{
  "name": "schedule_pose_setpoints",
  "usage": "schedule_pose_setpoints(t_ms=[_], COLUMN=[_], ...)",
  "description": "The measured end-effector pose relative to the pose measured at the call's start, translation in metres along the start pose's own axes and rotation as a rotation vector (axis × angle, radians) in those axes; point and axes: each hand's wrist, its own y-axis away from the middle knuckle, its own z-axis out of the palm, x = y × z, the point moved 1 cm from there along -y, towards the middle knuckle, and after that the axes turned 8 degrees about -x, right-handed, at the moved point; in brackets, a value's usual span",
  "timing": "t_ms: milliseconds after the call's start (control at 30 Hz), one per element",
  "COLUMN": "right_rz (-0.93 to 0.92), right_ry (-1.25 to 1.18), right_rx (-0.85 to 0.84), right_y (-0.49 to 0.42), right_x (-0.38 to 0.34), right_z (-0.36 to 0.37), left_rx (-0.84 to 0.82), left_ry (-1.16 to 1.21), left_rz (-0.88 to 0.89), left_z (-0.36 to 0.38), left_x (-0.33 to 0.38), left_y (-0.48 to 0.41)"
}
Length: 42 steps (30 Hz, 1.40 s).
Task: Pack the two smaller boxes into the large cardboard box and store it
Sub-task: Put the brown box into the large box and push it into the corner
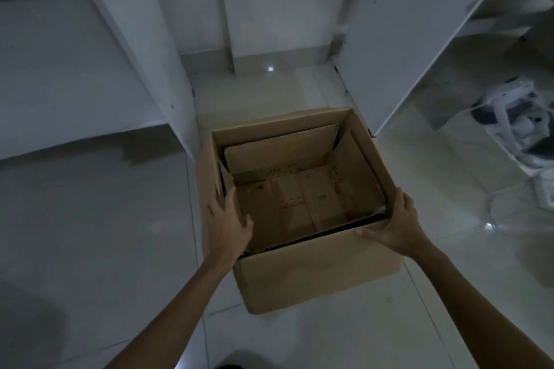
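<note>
While both arms reach forward and down from the bottom of the view, the large cardboard box (317,275) sits open-topped on the pale glossy floor tiles (90,219), right in front of the gap between 2 open white cabinet doors. The left hand (229,219) is draped over the box's left rim, palm down, fingers loosely spread with the thumb poking inside, so it's resting there more than clamping anything. The right hand (395,223) sits at the near right corner of the rim, fingers laid along the side edge and thumb stretched along the front edge; they look pressed to the cardboard, but I can't tell if it's really gripping or just steadying.

Nested inside is a smaller box (299,198), also plain brown corrugated cardboard, open at the top with its flaps standing up against the big box's inner walls. It has faded printing on the inner wall and bottom, too blurry to read. A dark sliver shows between its front wall and the big box's front wall. I can only make out 1 inner box for sure.

The left cabinet door (135,39) and right cabinet door (419,24) are flat matte white panels. Off by the right edge of the floor there's a white fan (515,117) lying down, dim and fuzzy.
</note>
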Motion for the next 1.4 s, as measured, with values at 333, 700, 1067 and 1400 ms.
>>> schedule_pose_setpoints(t_ms=[333,700,1067,1400], right_rz=[0.005,-0.094,-0.170,-0.159], right_ry=[-0.007,0.024,-0.007,-0.029], right_rx=[0.037,0.098,0.158,0.248], right_y=[-0.067,-0.145,-0.239,-0.327], right_x=[-0.066,-0.112,-0.162,-0.222], right_z=[-0.007,-0.008,-0.018,-0.031], left_rx=[-0.071,0.247,0.473,0.512], left_ry=[-0.093,-0.459,-0.664,-0.618], left_rz=[0.005,0.448,0.283,0.318], left_z=[-0.039,0.001,0.000,-0.026], left_x=[-0.013,-0.013,-0.008,-0.016], left_y=[-0.097,-0.106,-0.200,-0.306])
